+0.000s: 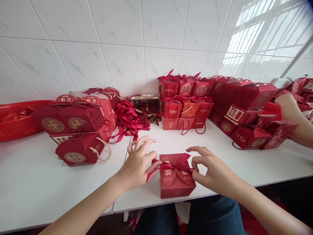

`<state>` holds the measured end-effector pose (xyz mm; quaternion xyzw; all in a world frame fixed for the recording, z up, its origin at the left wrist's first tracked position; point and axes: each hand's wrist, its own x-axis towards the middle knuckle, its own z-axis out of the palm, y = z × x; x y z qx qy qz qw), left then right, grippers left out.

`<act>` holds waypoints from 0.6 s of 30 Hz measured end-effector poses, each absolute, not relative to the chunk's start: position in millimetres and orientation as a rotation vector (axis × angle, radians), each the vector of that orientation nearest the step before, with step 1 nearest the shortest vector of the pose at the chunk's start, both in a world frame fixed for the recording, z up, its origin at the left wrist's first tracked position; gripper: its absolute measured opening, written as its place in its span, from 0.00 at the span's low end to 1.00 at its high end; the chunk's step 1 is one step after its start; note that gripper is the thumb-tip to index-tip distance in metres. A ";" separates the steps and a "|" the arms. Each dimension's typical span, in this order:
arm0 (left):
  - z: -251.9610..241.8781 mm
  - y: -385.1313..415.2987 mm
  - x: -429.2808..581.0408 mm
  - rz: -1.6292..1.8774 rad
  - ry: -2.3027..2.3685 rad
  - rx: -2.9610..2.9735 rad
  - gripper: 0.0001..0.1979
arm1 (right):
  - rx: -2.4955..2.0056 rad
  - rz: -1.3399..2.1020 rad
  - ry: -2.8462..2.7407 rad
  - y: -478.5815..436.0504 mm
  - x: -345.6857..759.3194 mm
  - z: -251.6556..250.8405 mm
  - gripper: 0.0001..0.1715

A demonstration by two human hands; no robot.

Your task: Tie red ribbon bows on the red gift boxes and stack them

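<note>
A red gift box [177,189] with gold lettering sits upright near the table's front edge. Over its folded top runs a dark red ribbon [184,159], crossed or knotted at the middle. My left hand [140,163] pinches one part of the ribbon between thumb and forefinger at the box's left side, its other fingers raised. At the right side, my right hand [210,168] pinches another part of it, the remaining fingers lifted. Both hands pull the ribbon close to the box top.
Stacked gift boxes [75,122] stand left, ribbon-tied boxes [187,107] at the back, more boxes [241,114] right. Loose ribbon [128,119] lies beside an open carton [146,97]. A red basin [22,130] is far left. Another person's arm [294,120] reaches in at right.
</note>
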<state>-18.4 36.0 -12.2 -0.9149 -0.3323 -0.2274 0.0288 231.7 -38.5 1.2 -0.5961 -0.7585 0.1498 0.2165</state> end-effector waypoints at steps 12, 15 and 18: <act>-37.7 32.6 -11.4 -1.130 -1.278 -3.013 0.07 | -1.261 0.450 -2.023 -41.2 222.5 24.7 0.14; -38.9 31.4 -13.3 -1.332 -1.284 -2.993 0.09 | -1.367 0.210 -2.169 -32.4 207.1 21.2 0.12; -44.2 21.3 -25.2 -1.418 -1.465 -2.954 0.19 | -1.419 0.103 -2.290 -25.6 197.8 12.8 0.09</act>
